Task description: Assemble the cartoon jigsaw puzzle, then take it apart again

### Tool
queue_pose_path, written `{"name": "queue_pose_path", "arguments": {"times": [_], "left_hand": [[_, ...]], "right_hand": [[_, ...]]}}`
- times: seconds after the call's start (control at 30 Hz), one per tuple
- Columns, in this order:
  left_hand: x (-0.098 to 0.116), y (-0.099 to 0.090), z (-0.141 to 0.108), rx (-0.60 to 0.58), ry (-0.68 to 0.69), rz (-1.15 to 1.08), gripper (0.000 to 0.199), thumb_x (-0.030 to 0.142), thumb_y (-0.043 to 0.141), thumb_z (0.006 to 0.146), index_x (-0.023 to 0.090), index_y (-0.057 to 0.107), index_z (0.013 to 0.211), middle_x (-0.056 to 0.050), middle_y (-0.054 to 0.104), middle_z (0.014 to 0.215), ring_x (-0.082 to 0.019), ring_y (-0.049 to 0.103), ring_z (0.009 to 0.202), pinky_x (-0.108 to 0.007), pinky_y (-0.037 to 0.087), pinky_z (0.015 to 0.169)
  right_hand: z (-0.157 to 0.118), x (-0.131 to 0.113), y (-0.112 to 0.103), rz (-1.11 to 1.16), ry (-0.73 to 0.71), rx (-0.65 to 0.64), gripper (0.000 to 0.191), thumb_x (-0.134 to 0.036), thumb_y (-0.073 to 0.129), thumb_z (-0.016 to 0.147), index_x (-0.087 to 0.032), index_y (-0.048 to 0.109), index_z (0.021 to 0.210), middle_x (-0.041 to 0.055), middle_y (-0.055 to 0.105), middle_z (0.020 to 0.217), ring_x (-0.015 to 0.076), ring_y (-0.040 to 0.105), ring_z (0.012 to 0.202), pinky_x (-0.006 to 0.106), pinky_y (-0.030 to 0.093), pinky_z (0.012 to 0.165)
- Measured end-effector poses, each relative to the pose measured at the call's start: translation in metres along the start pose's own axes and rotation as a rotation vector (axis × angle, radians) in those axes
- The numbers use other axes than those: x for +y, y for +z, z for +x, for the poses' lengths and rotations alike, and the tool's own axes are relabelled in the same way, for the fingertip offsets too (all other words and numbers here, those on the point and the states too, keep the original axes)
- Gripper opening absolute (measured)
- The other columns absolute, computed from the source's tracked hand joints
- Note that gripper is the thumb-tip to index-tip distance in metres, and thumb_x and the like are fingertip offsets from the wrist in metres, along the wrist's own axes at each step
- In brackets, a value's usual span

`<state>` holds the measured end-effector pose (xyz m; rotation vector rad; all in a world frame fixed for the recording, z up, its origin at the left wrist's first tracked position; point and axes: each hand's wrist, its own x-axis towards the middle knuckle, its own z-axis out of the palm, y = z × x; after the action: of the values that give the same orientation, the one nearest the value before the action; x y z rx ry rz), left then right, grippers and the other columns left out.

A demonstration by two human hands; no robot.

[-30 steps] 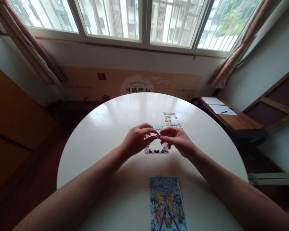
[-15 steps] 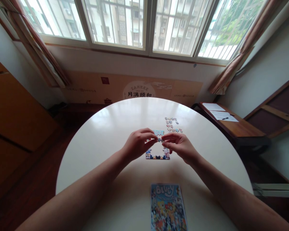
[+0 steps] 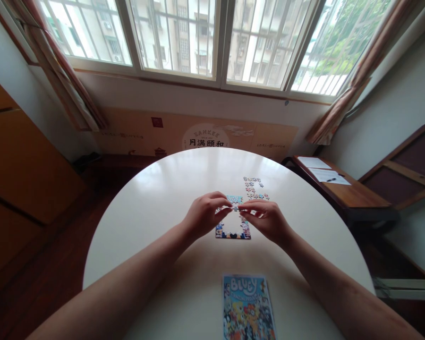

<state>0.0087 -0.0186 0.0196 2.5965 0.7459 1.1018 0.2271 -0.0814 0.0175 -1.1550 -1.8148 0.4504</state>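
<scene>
A small puzzle piece (image 3: 235,208) is held above the partly built jigsaw puzzle (image 3: 233,235), between the fingertips of both hands. From the left, my left hand (image 3: 206,213) pinches toward it with thumb and forefinger. My right hand (image 3: 267,218) grips the piece's other side, fingers closed and palm turned inward. The puzzle shows a joined border around a bare white middle; my hands cover parts of its left and right sides. Loose puzzle pieces (image 3: 254,184) lie in short rows just beyond my right hand.
A Bluey picture sheet (image 3: 248,307) lies at the near edge of the round white table (image 3: 127,236). Behind the table stands a printed cardboard panel (image 3: 127,134) under the barred window. To the right, a wooden side table (image 3: 354,191) holds papers (image 3: 327,176) and a pen.
The view has tipped up slightly, so everything sits a little lower. Both hands stay at the puzzle, and my right hand's fingers have shifted slightly around the piece.
</scene>
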Motion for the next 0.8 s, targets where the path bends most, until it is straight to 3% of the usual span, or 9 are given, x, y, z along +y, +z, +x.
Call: {"name": "queue_pose_path", "arguments": {"times": [0.17,0.27,0.37,0.5,0.8], "left_hand": [[-0.013,0.007,-0.001,-0.09,-0.151,0.153,0.022,0.028,0.063,0.091,0.019,0.071,0.109,-0.009,0.07,0.112,-0.025,0.063,0.103,-0.043,0.053,0.091],[-0.017,0.015,-0.003,-0.238,-0.209,0.26,0.037,0.037,0.054,0.096,0.018,0.064,0.127,-0.015,0.06,0.133,-0.03,0.053,0.126,-0.05,0.043,0.106],[-0.016,0.021,-0.005,-0.384,-0.248,0.336,0.05,0.046,0.044,0.099,0.02,0.053,0.141,-0.017,0.043,0.152,-0.035,0.036,0.142,-0.057,0.03,0.114],[-0.014,0.024,-0.007,-0.453,-0.262,0.33,0.054,0.05,0.037,0.1,0.025,0.046,0.147,-0.014,0.033,0.158,-0.035,0.027,0.146,-0.06,0.024,0.115],[-0.016,0.025,-0.01,-0.455,-0.244,0.339,0.052,0.054,0.034,0.1,0.03,0.05,0.143,-0.012,0.038,0.156,-0.036,0.033,0.143,-0.061,0.024,0.113]], "right_hand": [[0.003,0.019,-0.002,-0.106,0.004,0.054,0.015,-0.026,0.069,0.085,-0.026,0.078,0.097,0.004,0.077,0.095,0.0213,0.07,0.082,0.035,0.058,0.07],[0.005,0.036,0.001,-0.193,0.024,0.074,0.015,-0.025,0.068,0.085,-0.026,0.078,0.097,0.0033,0.077,0.094,0.0212,0.071,0.08,0.037,0.057,0.077],[0.008,0.048,0.005,-0.299,0.017,0.072,0.017,-0.024,0.066,0.086,-0.026,0.078,0.097,0.0041,0.077,0.097,0.0237,0.071,0.089,0.04,0.055,0.086],[0.01,0.051,0.012,-0.423,-0.017,0.065,0.016,-0.023,0.065,0.087,-0.025,0.079,0.095,0.0052,0.078,0.096,0.0254,0.071,0.093,0.041,0.052,0.09],[0.019,0.039,0.019,-0.521,-0.018,0.006,0.018,-0.022,0.063,0.087,-0.027,0.08,0.093,0.0051,0.078,0.094,0.0251,0.07,0.092,0.04,0.051,0.089]]}}
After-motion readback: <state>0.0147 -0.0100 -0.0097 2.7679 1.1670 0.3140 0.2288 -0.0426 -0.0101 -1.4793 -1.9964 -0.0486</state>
